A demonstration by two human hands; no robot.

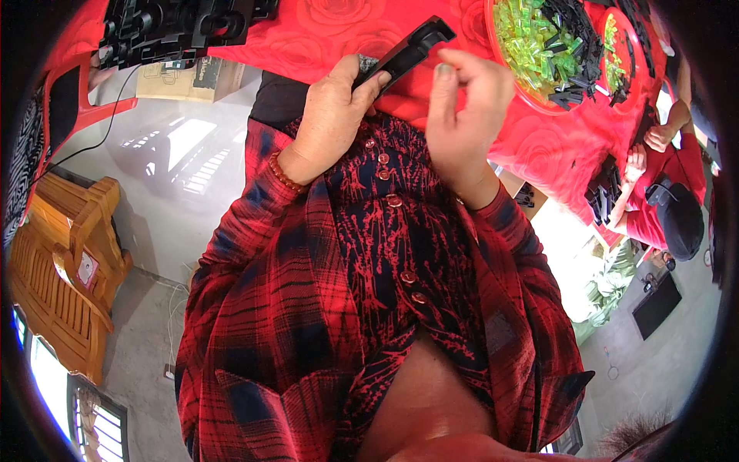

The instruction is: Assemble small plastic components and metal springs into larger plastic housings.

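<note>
My left hand [331, 115] grips a long black plastic part [416, 52] with a hollow along its face, held up over the front edge of the red cloth. Thumb and fingers close round its lower end, where a small grey patch shows. Close to the part's far end is my right hand [471, 108], its fingers curled and thumb tip near the index finger. It is slightly blurred, and whatever may be between those fingertips is too small to make out. Beyond it, a red tub [496, 38] holds translucent green pieces [523, 46] and black strips [573, 50].
Black plastic parts [177, 27] are stacked at the far left. A smaller red bowl [633, 58] with green and black pieces adjoins the tub on the patterned red tablecloth [531, 158]. A co-worker in red [662, 185] works at the right. Below stands a cardboard box [192, 81].
</note>
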